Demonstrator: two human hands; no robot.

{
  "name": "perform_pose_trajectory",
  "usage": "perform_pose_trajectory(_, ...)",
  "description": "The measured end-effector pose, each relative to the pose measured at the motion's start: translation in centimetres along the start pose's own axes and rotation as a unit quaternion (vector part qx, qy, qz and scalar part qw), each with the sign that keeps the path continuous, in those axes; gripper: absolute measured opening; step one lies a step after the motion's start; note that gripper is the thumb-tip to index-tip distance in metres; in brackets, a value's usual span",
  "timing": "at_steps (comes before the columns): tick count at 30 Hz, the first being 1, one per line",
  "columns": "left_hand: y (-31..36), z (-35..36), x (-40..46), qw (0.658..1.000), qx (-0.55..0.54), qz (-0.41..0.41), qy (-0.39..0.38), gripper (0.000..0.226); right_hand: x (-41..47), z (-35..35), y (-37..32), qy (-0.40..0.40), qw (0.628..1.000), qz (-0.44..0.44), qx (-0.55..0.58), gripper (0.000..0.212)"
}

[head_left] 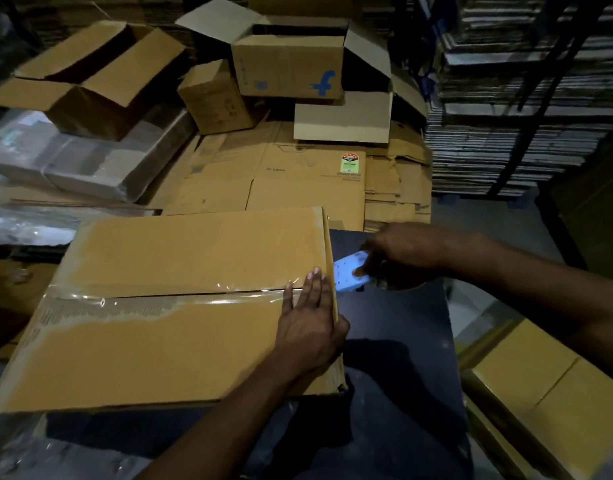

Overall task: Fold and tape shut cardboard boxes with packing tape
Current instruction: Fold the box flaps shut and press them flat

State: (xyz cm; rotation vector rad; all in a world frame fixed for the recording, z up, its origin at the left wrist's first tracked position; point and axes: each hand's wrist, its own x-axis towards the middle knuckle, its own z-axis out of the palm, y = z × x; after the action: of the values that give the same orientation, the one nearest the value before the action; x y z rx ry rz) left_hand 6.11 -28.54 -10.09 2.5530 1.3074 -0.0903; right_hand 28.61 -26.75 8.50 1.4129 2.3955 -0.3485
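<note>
One cardboard box (180,306) lies flat on the dark table (395,358), clear tape (194,296) along its centre seam, long axis left to right. Left hand (310,327), fingers straight, presses the tape's right end at the box edge. Right hand (407,251) grips a pale tape cutter (350,271) just beyond that edge, nearer the cut. Loose boxes (287,60) behind.

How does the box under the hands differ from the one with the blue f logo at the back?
The front box has its flaps folded shut with clear tape along the seam; the logo box stands with flaps open. The front box's top is plain; the logo box carries blue print. Both are brown cardboard.
</note>
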Motion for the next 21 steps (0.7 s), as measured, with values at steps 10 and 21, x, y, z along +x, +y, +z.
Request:
perform_pose_trajectory(10, -0.5, 0.3, 0.4, 0.999, 0.018, 0.042, -0.005, 0.084, -3.6, 2.2, 2.5, 0.021, 0.995, 0.048, 0.083, 0.033)
perform_pose_trajectory(21, -0.8, 0.4, 0.5, 0.999, -0.013, 0.041, -0.002, 0.09, -6.1, 4.0, 4.2, -0.06, 0.965, 0.231, 0.107, 0.042)
